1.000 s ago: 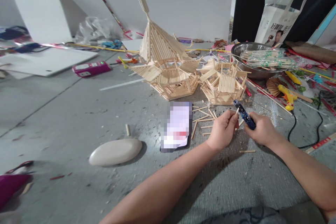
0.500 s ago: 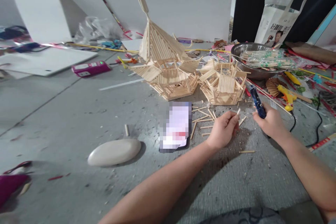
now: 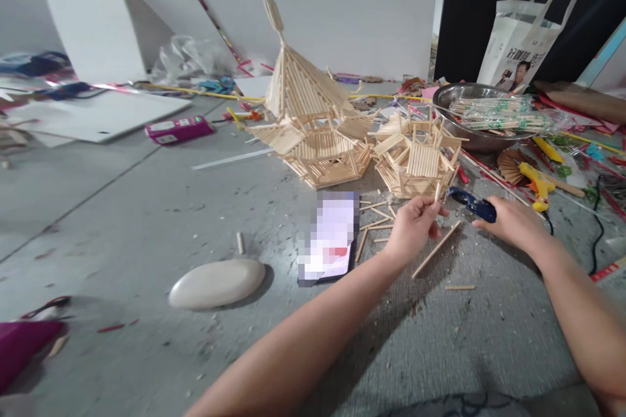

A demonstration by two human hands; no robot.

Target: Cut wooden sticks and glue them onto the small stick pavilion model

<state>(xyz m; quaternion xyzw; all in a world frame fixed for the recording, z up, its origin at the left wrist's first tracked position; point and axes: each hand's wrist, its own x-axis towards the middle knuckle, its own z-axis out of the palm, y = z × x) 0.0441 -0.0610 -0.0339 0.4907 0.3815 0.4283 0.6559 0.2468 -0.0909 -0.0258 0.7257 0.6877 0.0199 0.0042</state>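
My left hand (image 3: 415,228) is closed in a pinch on a short wooden stick (image 3: 437,193) that points up, just in front of a small stick-built structure (image 3: 417,161). A longer stick (image 3: 437,249) lies slanted under that hand; I cannot tell whether the hand touches it. My right hand (image 3: 508,223) is closed on dark blue cutting pliers (image 3: 472,202), held low over the floor with their tip toward the left hand. A tall stick pagoda (image 3: 308,117) stands behind, to the left. Loose sticks (image 3: 374,218) lie by a phone (image 3: 330,234).
A smooth pale stone (image 3: 218,283) lies on the grey floor at left. A steel bowl (image 3: 469,137) with wrapped chopsticks, a yellow glue gun (image 3: 536,181) with a black cable, and a white tote bag (image 3: 525,39) sit at right. White boards (image 3: 98,114) and a magenta box (image 3: 178,129) lie at left.
My right hand swung the pliers out to the right, then lowered them flat toward the floor. My left hand rose slightly toward the small structure with its stick. The view shifted a little.
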